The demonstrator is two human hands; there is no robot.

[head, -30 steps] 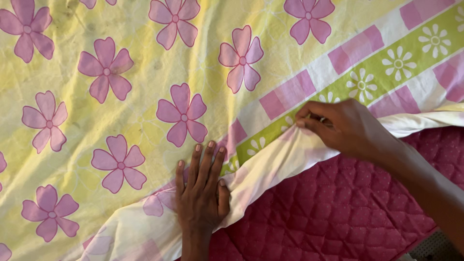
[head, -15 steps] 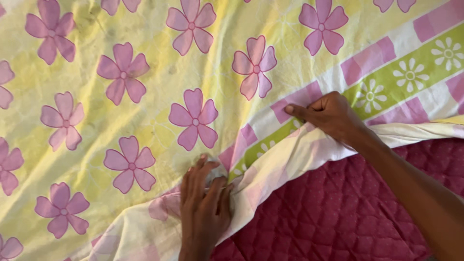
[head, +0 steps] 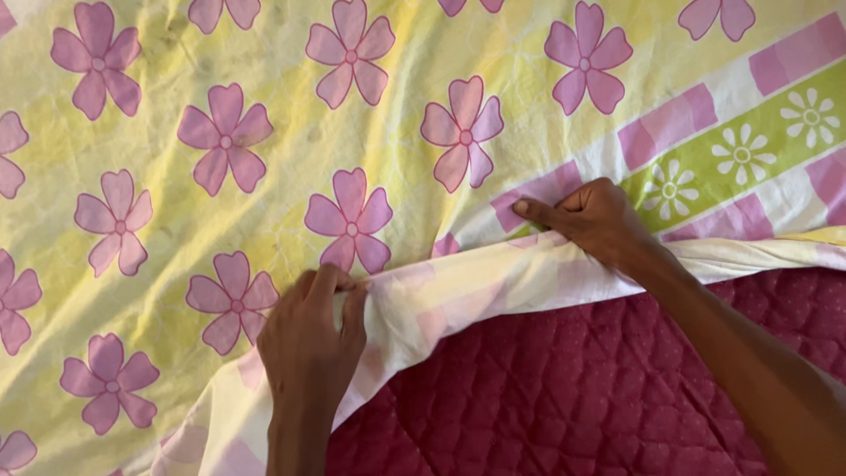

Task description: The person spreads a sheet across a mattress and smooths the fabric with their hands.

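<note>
I can't see the fingertips of my left hand (head: 308, 339); they curl into the folded edge (head: 458, 286) of the sheet (head: 264, 132), pinching it. My right hand (head: 595, 220) is closed on the same fold farther along, forefinger stretched flat. The sheet, yellow with pink flowers, runs off every side. One sheet, two hands, one dark pink quilted mattress (head: 564, 388) bare below the fold.

Two bare hands and forearms show — no sleeves, gloves, rings, watch or bracelets visible. The left hand (head: 308, 339) has short, unpainted nails. The right hand (head: 592, 220) leads into a long, slender forearm — bare to the frame's edge.
</note>
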